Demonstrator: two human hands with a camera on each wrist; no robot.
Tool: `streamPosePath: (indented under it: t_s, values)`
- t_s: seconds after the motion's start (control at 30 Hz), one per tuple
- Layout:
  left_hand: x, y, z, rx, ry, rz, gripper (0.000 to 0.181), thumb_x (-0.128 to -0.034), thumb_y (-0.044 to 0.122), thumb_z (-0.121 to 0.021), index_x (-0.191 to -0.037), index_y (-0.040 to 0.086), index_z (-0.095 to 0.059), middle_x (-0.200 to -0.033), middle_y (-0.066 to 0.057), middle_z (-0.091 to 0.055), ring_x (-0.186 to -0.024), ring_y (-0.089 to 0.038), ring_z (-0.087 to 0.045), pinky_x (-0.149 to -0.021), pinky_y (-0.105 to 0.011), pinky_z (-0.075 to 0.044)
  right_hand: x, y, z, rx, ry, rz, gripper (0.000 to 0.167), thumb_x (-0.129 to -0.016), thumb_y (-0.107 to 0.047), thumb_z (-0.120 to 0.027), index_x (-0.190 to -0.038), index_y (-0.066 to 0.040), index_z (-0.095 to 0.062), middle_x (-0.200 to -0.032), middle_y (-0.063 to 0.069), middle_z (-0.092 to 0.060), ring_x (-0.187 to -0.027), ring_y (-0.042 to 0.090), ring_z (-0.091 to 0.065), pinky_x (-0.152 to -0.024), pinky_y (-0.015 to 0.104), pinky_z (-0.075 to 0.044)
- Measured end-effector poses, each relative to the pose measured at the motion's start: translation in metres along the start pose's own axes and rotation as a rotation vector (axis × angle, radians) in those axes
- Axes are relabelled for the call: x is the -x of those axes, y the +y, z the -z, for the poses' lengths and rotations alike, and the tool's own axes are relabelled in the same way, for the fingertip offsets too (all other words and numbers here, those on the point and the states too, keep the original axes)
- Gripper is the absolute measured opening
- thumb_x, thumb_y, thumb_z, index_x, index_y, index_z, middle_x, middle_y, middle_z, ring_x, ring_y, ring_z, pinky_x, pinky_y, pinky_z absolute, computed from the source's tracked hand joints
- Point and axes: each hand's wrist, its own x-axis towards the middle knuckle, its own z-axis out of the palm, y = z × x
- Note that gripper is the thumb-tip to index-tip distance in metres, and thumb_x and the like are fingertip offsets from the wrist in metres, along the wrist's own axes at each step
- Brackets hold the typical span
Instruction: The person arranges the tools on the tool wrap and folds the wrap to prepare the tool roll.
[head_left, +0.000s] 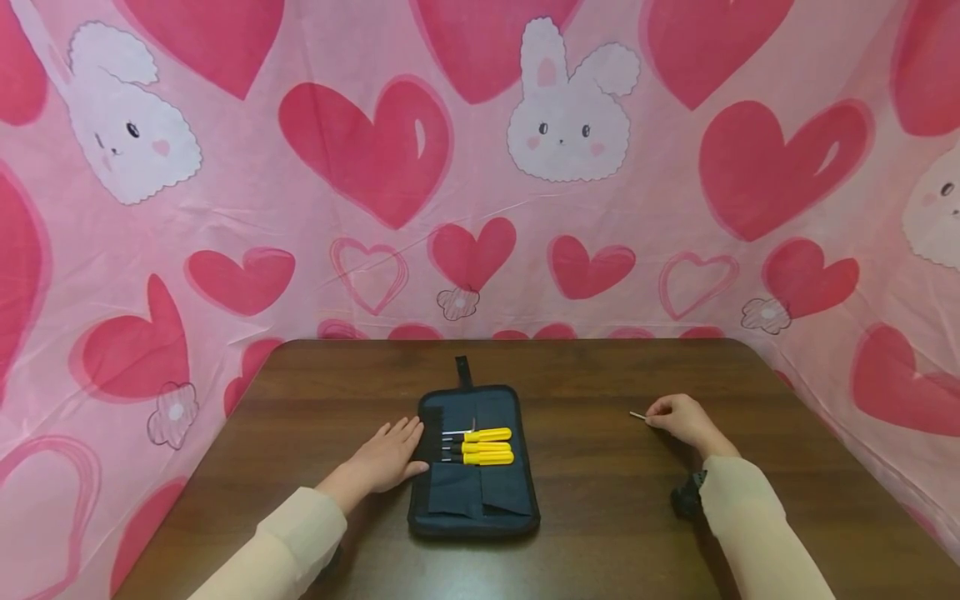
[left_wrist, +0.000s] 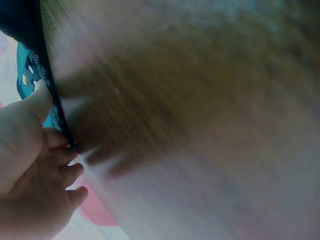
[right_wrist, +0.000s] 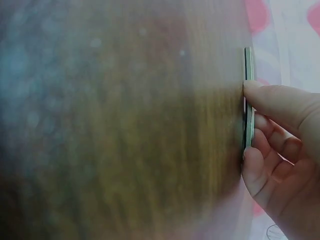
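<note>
An unfolded black tool pouch (head_left: 472, 523) lies on the table, holding several yellow-handled screwdrivers (head_left: 487, 447) and a thin metal piece by the uppermost handle. My left hand (head_left: 384, 458) rests flat with straight fingers on the pouch's left edge; the left wrist view shows the hand (left_wrist: 37, 165) at the dark pouch edge (left_wrist: 55, 100). Off to the right, my right hand (head_left: 681, 419) pinches a slim metal rod (head_left: 637, 415) just at the tabletop. In the right wrist view the hand (right_wrist: 280, 145) has thumb and fingers on the rod (right_wrist: 248, 65).
The brown wooden table (head_left: 585, 375) extends around the pouch. A closure strap (head_left: 463, 372) sticks out from the pouch's far edge. Behind the table hangs a pink cloth (head_left: 480, 200) with hearts and rabbits. A black wrist device (head_left: 686, 497) is at the right cuff.
</note>
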Motion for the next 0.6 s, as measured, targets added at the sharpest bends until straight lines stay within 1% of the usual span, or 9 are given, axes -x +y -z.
streamPosePath:
  t_s: [0.1, 0.2, 0.27, 0.43, 0.5, 0.6]
  values:
    - [-0.001, 0.0, 0.0, 0.001, -0.001, -0.001, 0.067, -0.0909, 0.041, -0.053, -0.137, -0.005, -0.038, -0.143, -0.019, -0.033, -0.132, -0.034, -0.026, -0.105, -0.049, -0.019, 0.0, 0.001, 0.001, 0.019, 0.01, 0.005, 0.01, -0.083, -0.011, -0.068, -0.079, -0.002, -0.067, -0.082, 0.008, -0.062, -0.074, 0.019, -0.051, -0.064, 0.035, -0.043]
    - [-0.001, 0.0, 0.0, -0.004, -0.002, 0.002, 0.067, -0.0909, 0.041, -0.053, -0.137, -0.005, -0.037, -0.143, -0.019, -0.033, -0.132, -0.034, -0.026, -0.105, -0.049, -0.019, 0.0, 0.001, 0.002, 0.018, 0.026, 0.007, 0.011, -0.084, -0.012, -0.067, -0.081, -0.002, -0.067, -0.084, 0.008, -0.062, -0.075, 0.02, -0.052, -0.065, 0.036, -0.044]
    - [-0.001, 0.0, 0.0, -0.002, 0.002, 0.002, 0.067, -0.0905, 0.041, -0.054, -0.137, -0.005, -0.038, -0.143, -0.019, -0.033, -0.132, -0.034, -0.026, -0.105, -0.049, -0.019, 0.0, 0.0, 0.003, 0.012, 0.047, -0.006, 0.011, -0.085, -0.013, -0.066, -0.083, -0.002, -0.067, -0.084, 0.008, -0.062, -0.073, 0.02, -0.051, -0.063, 0.035, -0.044]
    - [-0.001, -0.001, -0.001, -0.003, 0.008, 0.001, 0.068, -0.0906, 0.041, -0.054, -0.137, -0.005, -0.037, -0.143, -0.019, -0.033, -0.132, -0.034, -0.027, -0.105, -0.049, -0.019, 0.0, -0.005, 0.006, -0.047, 0.09, -0.046, 0.016, -0.089, -0.015, -0.062, -0.092, 0.001, -0.066, -0.085, 0.01, -0.062, -0.067, 0.019, -0.053, -0.057, 0.032, -0.047]
    - [-0.001, -0.002, -0.001, -0.007, 0.005, 0.004, 0.067, -0.091, 0.042, -0.053, -0.138, -0.004, -0.037, -0.143, -0.018, -0.033, -0.132, -0.033, -0.026, -0.106, -0.049, -0.019, -0.001, -0.008, 0.007, -0.073, 0.106, -0.043, 0.019, -0.089, -0.016, -0.062, -0.094, 0.002, -0.065, -0.086, 0.012, -0.063, -0.066, 0.019, -0.054, -0.056, 0.032, -0.048]
    - [-0.001, -0.002, -0.001, -0.001, 0.005, 0.005, 0.067, -0.091, 0.041, -0.053, -0.137, -0.004, -0.037, -0.143, -0.018, -0.033, -0.132, -0.033, -0.026, -0.106, -0.049, -0.019, -0.002, -0.013, 0.008, -0.099, 0.125, -0.028, 0.022, -0.089, -0.018, -0.062, -0.098, 0.003, -0.064, -0.092, 0.016, -0.063, -0.071, 0.02, -0.056, -0.058, 0.033, -0.05]
